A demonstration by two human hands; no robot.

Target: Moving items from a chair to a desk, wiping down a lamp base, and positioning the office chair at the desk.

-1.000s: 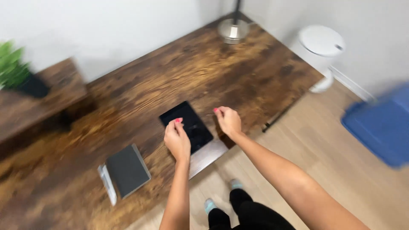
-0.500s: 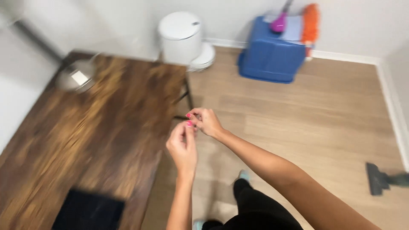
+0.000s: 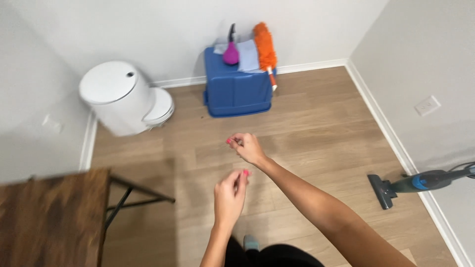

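Observation:
My left hand point(image 3: 229, 194) hangs in mid-air over the wood floor, fingers loosely curled, holding nothing. My right hand point(image 3: 247, 147) is a little farther out and above it, fingers lightly bent, also holding nothing. The two hands are apart. A blue storage bin point(image 3: 237, 88) stands against the far wall ahead of them, with an orange duster point(image 3: 263, 45), a purple tool point(image 3: 230, 52) and pale cloths on its lid.
A white lidded trash can point(image 3: 118, 98) stands at the left by the wall. The corner of a dark wood table point(image 3: 54, 217) with black legs is at lower left. A blue-grey stick vacuum point(image 3: 420, 182) lies along the right wall.
The view has swung right, away from the table and black tablet, toward the floor and blue bin. My hands left the tablet, met briefly in the air, then parted.

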